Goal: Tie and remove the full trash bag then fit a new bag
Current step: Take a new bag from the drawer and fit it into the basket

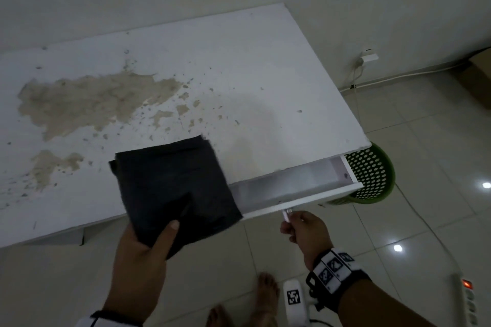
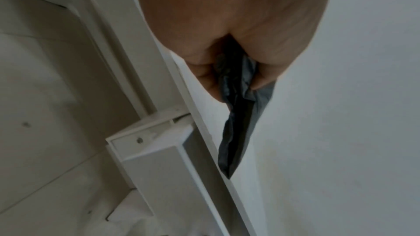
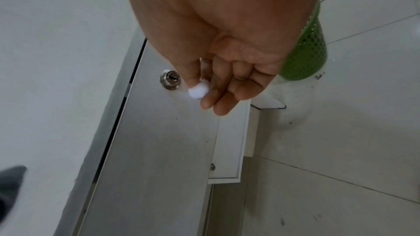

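A folded black trash bag (image 1: 175,186) is pinched at its near corner by my left hand (image 1: 159,236), thumb on top, above the front edge of the white desk (image 1: 265,74). In the left wrist view the bag (image 2: 236,128) hangs out of the curled fingers (image 2: 204,78). My right hand (image 1: 288,223) pinches the small white knob (image 3: 198,91) of the desk drawer (image 1: 292,180), which stands partly pulled out and looks bare inside. A green perforated bin (image 1: 372,172) stands on the floor by the desk's right end, with no bag visible in it.
The desk top has large worn brown patches (image 1: 93,101). A key lock (image 3: 170,79) sits beside the knob. On the tiled floor are a power strip (image 1: 469,300), a white cable, a white device with a marker (image 1: 293,297) and my bare feet (image 1: 268,292).
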The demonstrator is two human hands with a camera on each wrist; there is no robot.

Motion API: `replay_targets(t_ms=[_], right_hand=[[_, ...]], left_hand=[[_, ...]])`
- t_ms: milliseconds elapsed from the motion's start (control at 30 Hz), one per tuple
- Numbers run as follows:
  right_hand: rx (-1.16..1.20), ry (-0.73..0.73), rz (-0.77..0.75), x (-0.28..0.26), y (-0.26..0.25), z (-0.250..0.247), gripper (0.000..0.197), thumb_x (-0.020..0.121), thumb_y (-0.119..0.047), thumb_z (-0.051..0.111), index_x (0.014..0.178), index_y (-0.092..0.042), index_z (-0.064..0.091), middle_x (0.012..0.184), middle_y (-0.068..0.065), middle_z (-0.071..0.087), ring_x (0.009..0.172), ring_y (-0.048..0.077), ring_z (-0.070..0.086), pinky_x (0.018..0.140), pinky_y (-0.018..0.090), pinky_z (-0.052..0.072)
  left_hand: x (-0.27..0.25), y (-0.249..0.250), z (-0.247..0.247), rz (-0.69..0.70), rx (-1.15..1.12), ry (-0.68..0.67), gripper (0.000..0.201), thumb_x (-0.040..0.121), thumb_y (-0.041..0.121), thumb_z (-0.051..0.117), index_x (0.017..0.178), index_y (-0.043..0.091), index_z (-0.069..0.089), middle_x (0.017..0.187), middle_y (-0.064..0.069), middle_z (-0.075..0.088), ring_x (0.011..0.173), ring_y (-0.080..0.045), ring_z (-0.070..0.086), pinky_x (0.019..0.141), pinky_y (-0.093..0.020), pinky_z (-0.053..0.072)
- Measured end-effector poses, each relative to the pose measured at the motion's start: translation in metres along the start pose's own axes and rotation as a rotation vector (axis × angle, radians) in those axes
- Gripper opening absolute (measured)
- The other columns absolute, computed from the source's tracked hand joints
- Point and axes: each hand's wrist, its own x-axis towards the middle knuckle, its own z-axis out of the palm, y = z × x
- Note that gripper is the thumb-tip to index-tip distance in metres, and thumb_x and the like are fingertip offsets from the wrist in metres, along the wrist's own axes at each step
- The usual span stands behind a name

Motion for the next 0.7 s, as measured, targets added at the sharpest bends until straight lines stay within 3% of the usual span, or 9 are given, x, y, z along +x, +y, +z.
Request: replay_targets(t_ms=[67, 167, 233, 333, 400, 567, 700], right_hand=[[0.008, 0.017, 0.011, 0.013, -0.012, 0.008, 0.018, 0.098, -0.012, 0.055, 0.092, 0.000, 0.068, 0.069, 0.011, 0.070, 0.065, 0.022, 0.060, 0.056, 0.028, 0.044], [0.033, 0.017, 0.024, 0.031, -0.029, 0.020, 0.020, 0.098, -0.016, 0.057, 0.088, -0.001, 0.067, 0.071, 0.013, 0.067, 0.062, 0.021, 0.056, 0.052, 0.027, 0.041], [0.036, 0.004, 0.007, 0.042, -0.038, 0.027, 0.023, 0.097, -0.021, 0.062, 0.083, -0.003, 0.067, 0.071, 0.012, 0.066, 0.062, 0.020, 0.055, 0.052, 0.027, 0.040], [0.042, -0.011, -0.017, 0.057, -0.048, 0.035, 0.023, 0.094, -0.025, 0.066, 0.082, -0.006, 0.069, 0.072, 0.012, 0.069, 0.063, 0.019, 0.058, 0.053, 0.027, 0.043], [0.062, -0.018, -0.007, 0.063, -0.055, 0.038, 0.020, 0.095, -0.021, 0.064, 0.086, -0.004, 0.068, 0.069, 0.011, 0.068, 0.060, 0.018, 0.058, 0.050, 0.024, 0.042], [0.099, -0.039, 0.026, 0.063, -0.067, 0.042, 0.013, 0.096, -0.012, 0.062, 0.094, 0.000, 0.066, 0.072, 0.013, 0.068, 0.056, 0.015, 0.061, 0.045, 0.019, 0.044], [0.068, -0.080, 0.045, 0.054, -0.071, 0.036, 0.020, 0.097, -0.021, 0.061, 0.106, -0.004, 0.066, 0.080, 0.010, 0.070, 0.068, 0.018, 0.064, 0.058, 0.028, 0.044]], left_hand=[[0.012, -0.013, -0.006, 0.020, 0.019, 0.042, 0.036, 0.093, 0.017, 0.066, 0.129, 0.019, 0.062, 0.112, 0.000, 0.069, 0.095, -0.001, 0.062, 0.078, -0.022, 0.047], [0.030, -0.030, -0.006, -0.024, 0.023, 0.038, 0.039, 0.097, 0.024, 0.062, 0.136, 0.022, 0.059, 0.123, 0.002, 0.068, 0.110, -0.016, 0.064, 0.091, -0.031, 0.048], [0.039, -0.039, -0.006, -0.065, -0.021, 0.052, 0.037, 0.097, 0.024, 0.062, 0.135, 0.022, 0.061, 0.124, 0.000, 0.069, 0.112, -0.019, 0.065, 0.096, -0.039, 0.051], [0.043, -0.040, -0.005, -0.118, -0.139, 0.049, 0.036, 0.098, 0.017, 0.060, 0.134, 0.019, 0.061, 0.124, -0.001, 0.070, 0.106, -0.013, 0.067, 0.088, -0.031, 0.052], [0.040, -0.037, -0.007, -0.143, -0.219, 0.071, 0.036, 0.098, 0.010, 0.058, 0.134, 0.017, 0.061, 0.124, -0.001, 0.070, 0.105, -0.014, 0.068, 0.089, -0.033, 0.052], [0.025, -0.030, -0.016, -0.071, -0.355, 0.055, 0.040, 0.098, 0.003, 0.054, 0.133, 0.021, 0.062, 0.122, 0.005, 0.072, 0.112, -0.014, 0.068, 0.083, -0.022, 0.058], [0.009, -0.024, -0.010, -0.053, -0.426, -0.059, 0.046, 0.096, -0.003, 0.050, 0.131, 0.025, 0.064, 0.129, -0.001, 0.069, 0.119, -0.020, 0.066, 0.094, -0.032, 0.054]])
